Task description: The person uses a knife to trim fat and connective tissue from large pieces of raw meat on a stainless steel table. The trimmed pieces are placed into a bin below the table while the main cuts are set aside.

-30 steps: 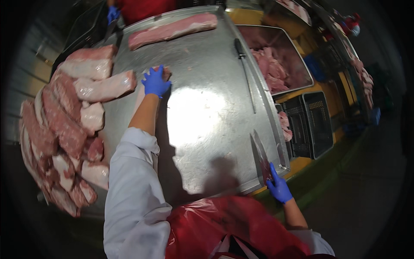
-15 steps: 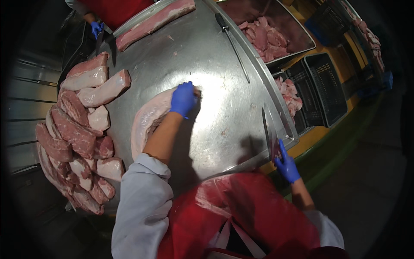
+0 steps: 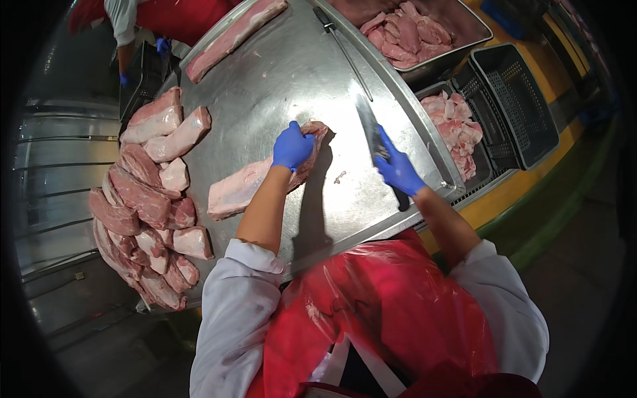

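Observation:
A long piece of raw pork (image 3: 242, 189) with a pale fatty side lies slantwise on the steel table (image 3: 259, 93). My left hand (image 3: 293, 147), in a blue glove, is closed on it near its far right end. To the right, my right hand (image 3: 400, 171), gloved in blue too, grips a knife (image 3: 369, 125). Its broad blade points away from me over the table, and the end of its black handle sticks out below my palm. A gap of bare metal separates the blade from the pork.
Several cut meat pieces (image 3: 142, 199) are heaped along the left edge. A long loin strip (image 3: 235, 41) lies at the far side, near another person's gloved hand (image 3: 163, 46). A sharpening steel (image 3: 342, 50) rests far right. Beyond the rim stand a meat-filled metal tub (image 3: 479, 41) and black crates (image 3: 514, 106).
My right hand has brought the knife up from beside the table's right edge to over the tabletop. The pork has swung to a flatter slant under my left hand. The view has shifted slightly.

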{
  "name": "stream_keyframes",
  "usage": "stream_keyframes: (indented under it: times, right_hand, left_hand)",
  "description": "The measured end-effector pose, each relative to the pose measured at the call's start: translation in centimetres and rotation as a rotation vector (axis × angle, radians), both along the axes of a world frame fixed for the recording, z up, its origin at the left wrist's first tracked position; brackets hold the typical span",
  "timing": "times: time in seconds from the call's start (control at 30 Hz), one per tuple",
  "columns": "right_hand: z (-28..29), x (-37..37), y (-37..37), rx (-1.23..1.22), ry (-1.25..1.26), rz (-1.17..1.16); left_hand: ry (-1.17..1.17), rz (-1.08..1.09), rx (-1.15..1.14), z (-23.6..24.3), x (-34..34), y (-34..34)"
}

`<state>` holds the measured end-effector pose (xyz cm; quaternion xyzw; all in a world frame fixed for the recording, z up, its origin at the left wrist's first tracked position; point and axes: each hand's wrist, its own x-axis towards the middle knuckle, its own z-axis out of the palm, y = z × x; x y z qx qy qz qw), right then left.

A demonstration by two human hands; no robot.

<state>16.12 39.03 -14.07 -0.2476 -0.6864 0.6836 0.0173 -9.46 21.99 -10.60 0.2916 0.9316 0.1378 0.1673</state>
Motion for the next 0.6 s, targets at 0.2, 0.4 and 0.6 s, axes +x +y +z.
stream_keyframes:
  times: [0.2, 0.4, 0.6]
  right_hand:
    - [0.3, -10.8, -3.0, 0.014, 0.116, 0.003]
    - [0.7, -4.4, -6.1, -0.038, 0.116, 0.224]
    - [3.2, -8.5, -5.7, -0.082, -0.034, 0.212]
  left_hand:
    - [0.058, -0.025, 0.131, -0.4, 1.0, -0.5]
    - [0.106, 0.037, 0.160, 0.3, 1.4, -0.9]
    - [0.123, -0.032, 0.097, 2.5, 4.1, 0.9]
